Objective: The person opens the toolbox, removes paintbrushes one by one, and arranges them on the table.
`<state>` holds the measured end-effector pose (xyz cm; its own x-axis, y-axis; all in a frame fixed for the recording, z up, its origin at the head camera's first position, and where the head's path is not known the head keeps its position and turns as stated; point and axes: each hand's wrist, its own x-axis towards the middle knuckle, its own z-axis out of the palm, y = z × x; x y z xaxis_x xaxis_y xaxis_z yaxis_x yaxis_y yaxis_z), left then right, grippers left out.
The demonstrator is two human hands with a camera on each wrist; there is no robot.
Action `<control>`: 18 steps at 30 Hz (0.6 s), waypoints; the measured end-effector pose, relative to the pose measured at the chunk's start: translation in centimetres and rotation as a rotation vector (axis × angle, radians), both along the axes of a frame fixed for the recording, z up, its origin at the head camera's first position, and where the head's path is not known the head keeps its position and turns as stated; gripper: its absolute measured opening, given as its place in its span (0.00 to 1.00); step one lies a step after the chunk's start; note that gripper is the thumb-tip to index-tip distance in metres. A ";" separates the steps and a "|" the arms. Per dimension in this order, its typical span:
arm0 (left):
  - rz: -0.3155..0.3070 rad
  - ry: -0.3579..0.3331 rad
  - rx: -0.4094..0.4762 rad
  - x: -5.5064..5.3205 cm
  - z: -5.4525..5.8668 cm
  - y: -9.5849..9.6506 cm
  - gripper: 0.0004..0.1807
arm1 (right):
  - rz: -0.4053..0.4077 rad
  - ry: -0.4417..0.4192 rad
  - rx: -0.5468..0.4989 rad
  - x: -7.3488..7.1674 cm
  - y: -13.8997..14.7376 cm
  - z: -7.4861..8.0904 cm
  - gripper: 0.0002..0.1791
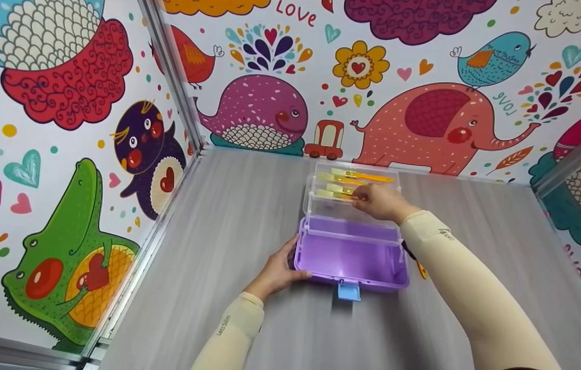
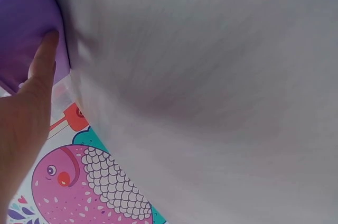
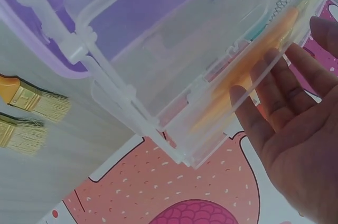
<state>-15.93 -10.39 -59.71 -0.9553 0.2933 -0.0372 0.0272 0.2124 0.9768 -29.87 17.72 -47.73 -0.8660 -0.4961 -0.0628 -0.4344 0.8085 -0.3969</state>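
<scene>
A purple storage box (image 1: 352, 257) stands with its clear hinged trays (image 1: 352, 208) folded out behind it. My left hand (image 1: 277, 272) holds the box's left front corner, thumb over the front rim and fingers along the side. In the left wrist view, one finger (image 2: 45, 57) lies against the purple wall. Several paintbrushes (image 1: 344, 179) with pale bristles and orange handles lie in the rear tray. Over that tray, my right hand (image 1: 385, 201) pinches the nearest paintbrush (image 1: 335, 195) near its metal band; the fingers partly hide its handle. In the right wrist view, the right hand's fingers (image 3: 264, 97) reach across the tray wall.
On the table (image 1: 218, 221), two more paintbrushes (image 3: 45, 106) lie right of the box, mostly hidden by the right arm in the head view. A blue latch (image 1: 349, 291) hangs from the box front. Printed wall panels (image 1: 269, 56) enclose the table behind and at both sides.
</scene>
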 end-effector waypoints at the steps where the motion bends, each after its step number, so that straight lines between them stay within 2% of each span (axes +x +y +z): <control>1: 0.000 0.000 0.001 0.0 0.0 0.0 0.58 | 0.003 0.011 0.007 0.0 0.0 -0.1 0.17; 5: -0.001 -0.001 0.001 0.0 0.0 0.0 0.58 | 0.016 0.046 0.033 -0.1 -0.1 -0.4 0.16; 18: -0.012 -0.020 0.009 0.0 0.1 0.0 0.58 | 0.003 0.044 0.007 0.1 -0.3 -0.5 0.17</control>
<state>-15.96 -10.39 -59.63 -0.9508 0.3053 -0.0533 0.0102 0.2030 0.9791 -29.74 17.45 -48.19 -0.8664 -0.4985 -0.0283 -0.4537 0.8097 -0.3722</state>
